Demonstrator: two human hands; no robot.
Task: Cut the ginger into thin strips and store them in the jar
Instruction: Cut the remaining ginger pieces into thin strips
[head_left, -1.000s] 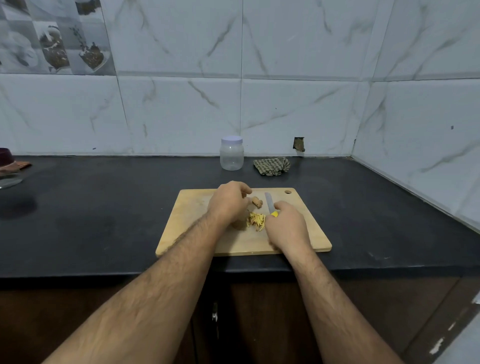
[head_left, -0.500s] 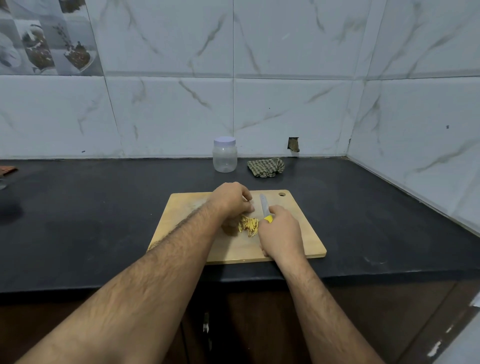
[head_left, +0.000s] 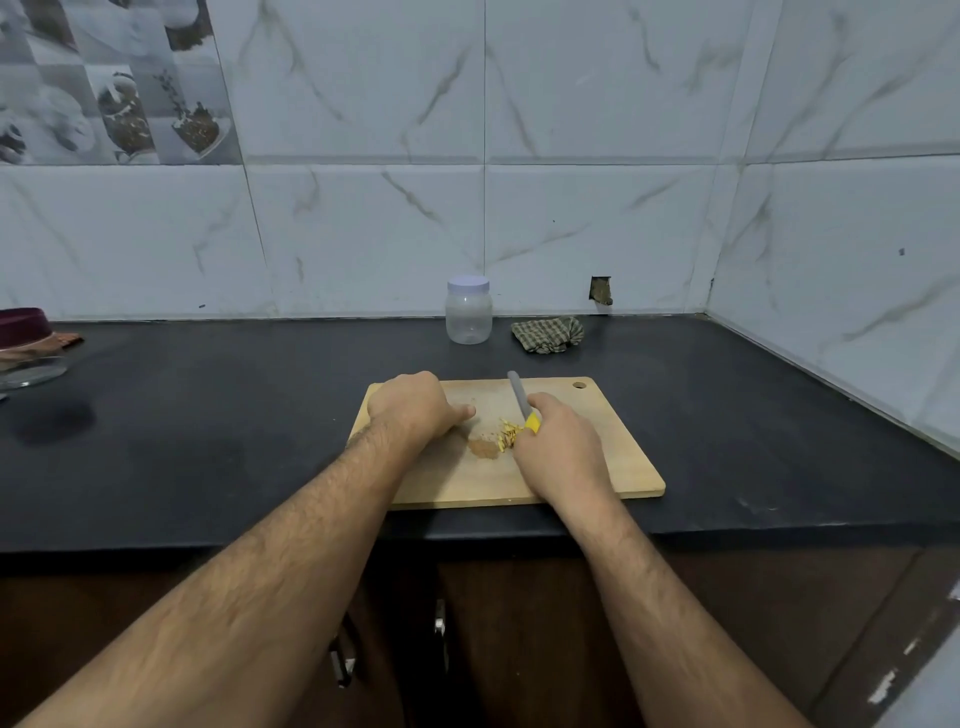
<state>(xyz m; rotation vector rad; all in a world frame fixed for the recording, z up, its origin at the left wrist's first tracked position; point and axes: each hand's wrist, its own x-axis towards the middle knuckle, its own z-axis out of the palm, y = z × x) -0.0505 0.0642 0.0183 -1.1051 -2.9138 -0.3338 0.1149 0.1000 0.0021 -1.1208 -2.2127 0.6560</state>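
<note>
A wooden cutting board (head_left: 602, 447) lies on the black counter near its front edge. A small heap of thin yellow ginger strips (head_left: 510, 433) sits mid-board, with a brownish patch of scraps (head_left: 483, 448) beside it. My right hand (head_left: 558, 447) grips a knife by its yellow handle (head_left: 533, 423); the grey blade (head_left: 517, 394) points away over the board, just right of the strips. My left hand (head_left: 415, 410) rests curled on the board's left part, thumb toward the strips; anything under it is hidden. The clear plastic jar (head_left: 468, 312) stands lidded by the back wall.
A crumpled checked cloth (head_left: 547, 335) lies right of the jar. At the far left edge are a maroon container (head_left: 23, 325) and a glass dish (head_left: 31, 371). Tiled walls close the back and the right. Cabinet doors with handles are below the counter.
My left hand has slid left, away from the strips. The ginger chunk seen by its fingers earlier is out of sight. The knife blade now stands clear of the heap.
</note>
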